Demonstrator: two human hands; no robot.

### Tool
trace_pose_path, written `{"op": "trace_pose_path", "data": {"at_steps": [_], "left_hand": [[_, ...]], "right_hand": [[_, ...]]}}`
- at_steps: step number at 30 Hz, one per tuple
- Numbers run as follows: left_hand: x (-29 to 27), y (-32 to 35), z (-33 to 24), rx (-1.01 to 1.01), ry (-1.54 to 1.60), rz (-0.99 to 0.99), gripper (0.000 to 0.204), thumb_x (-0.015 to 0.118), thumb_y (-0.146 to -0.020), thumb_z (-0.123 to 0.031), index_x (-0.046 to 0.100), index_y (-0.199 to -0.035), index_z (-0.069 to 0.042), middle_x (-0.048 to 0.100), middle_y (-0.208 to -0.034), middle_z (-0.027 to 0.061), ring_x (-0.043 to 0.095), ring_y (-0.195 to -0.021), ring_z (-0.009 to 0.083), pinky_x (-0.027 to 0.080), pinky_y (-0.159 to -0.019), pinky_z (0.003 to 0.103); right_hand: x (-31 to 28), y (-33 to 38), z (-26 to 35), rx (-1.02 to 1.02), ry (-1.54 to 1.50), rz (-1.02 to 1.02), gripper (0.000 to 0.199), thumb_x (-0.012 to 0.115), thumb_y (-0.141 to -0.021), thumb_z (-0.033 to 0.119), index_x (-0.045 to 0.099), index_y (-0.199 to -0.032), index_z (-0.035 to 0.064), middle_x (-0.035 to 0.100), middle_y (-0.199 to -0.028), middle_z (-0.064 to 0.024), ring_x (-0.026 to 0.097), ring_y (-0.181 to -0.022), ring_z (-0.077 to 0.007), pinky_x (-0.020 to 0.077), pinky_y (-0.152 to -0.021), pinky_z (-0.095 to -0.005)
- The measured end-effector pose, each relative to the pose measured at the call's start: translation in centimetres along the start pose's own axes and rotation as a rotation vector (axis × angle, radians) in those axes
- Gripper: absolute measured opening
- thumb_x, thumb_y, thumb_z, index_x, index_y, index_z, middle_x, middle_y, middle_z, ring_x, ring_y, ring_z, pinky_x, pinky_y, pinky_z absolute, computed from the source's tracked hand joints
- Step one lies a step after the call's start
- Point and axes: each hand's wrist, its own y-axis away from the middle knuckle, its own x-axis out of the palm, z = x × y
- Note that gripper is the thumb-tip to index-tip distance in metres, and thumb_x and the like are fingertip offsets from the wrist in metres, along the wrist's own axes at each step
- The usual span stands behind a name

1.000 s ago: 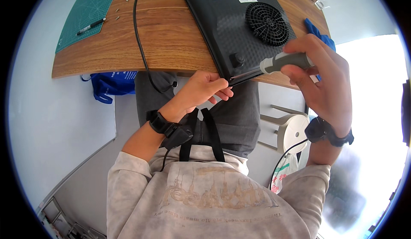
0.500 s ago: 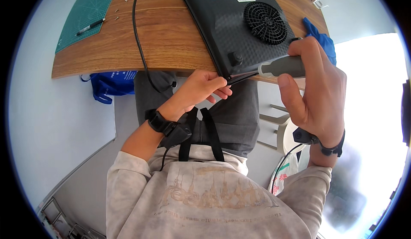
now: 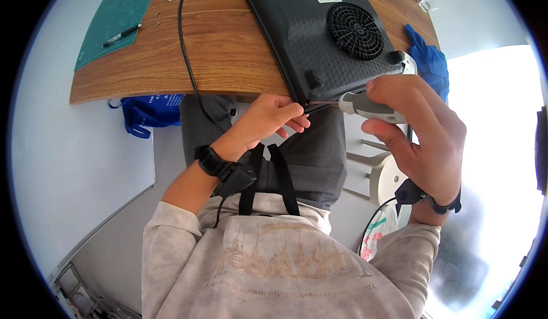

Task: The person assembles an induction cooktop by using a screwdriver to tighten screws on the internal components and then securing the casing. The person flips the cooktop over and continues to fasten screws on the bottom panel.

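Head view: screwdriver (image 3: 365,105) meets black appliance (image 3: 325,33) overhanging table edge (image 3: 171,87)

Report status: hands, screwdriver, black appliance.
Right hand gripping grey-handled screwdriver, shaft level. Left hand pinching its tip at near edge of upturned black appliance. Black power cord off to left, not in way.

The screwdriver (image 3: 365,105) tip is hidden behind the left hand (image 3: 274,116). The right hand (image 3: 416,130) covers most of its handle. The black appliance (image 3: 325,33) is cut off at the top edge.
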Motion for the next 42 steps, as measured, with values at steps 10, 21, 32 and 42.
{"op": "trace_pose_path", "data": {"at_steps": [10, 21, 32, 42], "left_hand": [[-0.3, -0.4, 0.9, 0.051, 0.016, 0.019, 0.033, 0.060, -0.098, -0.031, 0.072, -0.103, -0.001, 0.077, -0.100, 0.0092, 0.074, -0.091, 0.0158, 0.054, -0.070, 0.030], [-0.2, 0.0, 0.0, -0.001, 0.016, 0.011, 0.033, 0.060, -0.098, -0.031, 0.071, -0.104, -0.002, 0.077, -0.100, 0.0095, 0.074, -0.091, 0.0161, 0.054, -0.070, 0.030], [-0.2, -0.1, 0.1, -0.002, 0.011, 0.015, 0.033, 0.058, -0.100, -0.033, 0.072, -0.107, -0.003, 0.078, -0.100, 0.0077, 0.073, -0.089, 0.0139, 0.053, -0.068, 0.028], [-0.2, 0.9, -1.1, -0.035, -0.097, 0.011, 0.035, 0.060, -0.101, -0.035, 0.071, -0.108, -0.003, 0.077, -0.099, 0.0077, 0.072, -0.086, 0.0128, 0.054, -0.065, 0.027]], "right_hand": [[0.8, -1.2, 0.3, -0.173, 0.193, -0.003, 0.041, 0.087, -0.074, 0.036, 0.067, -0.088, 0.0023, 0.062, -0.072, -0.0077, 0.057, -0.055, -0.0216, 0.0427, -0.051, -0.0324], [0.2, -1.4, 0.4, 0.038, 0.094, 0.055, 0.019, 0.073, -0.089, 0.011, 0.062, -0.100, 0.0016, 0.065, -0.072, -0.0095, 0.058, -0.054, -0.0216, 0.0449, -0.052, -0.0303], [0.5, -1.7, 0.2, 0.070, 0.181, -0.002, 0.033, 0.086, -0.083, 0.021, 0.062, -0.099, 0.0035, 0.067, -0.074, -0.0071, 0.062, -0.059, -0.0158, 0.0474, -0.054, -0.0274], [1.2, 0.1, -1.0, 0.209, -0.182, -0.199, 0.030, 0.081, -0.083, 0.007, 0.060, -0.105, 0.0050, 0.073, -0.084, -0.0047, 0.073, -0.074, -0.0142, 0.0560, -0.067, -0.0243]]}}
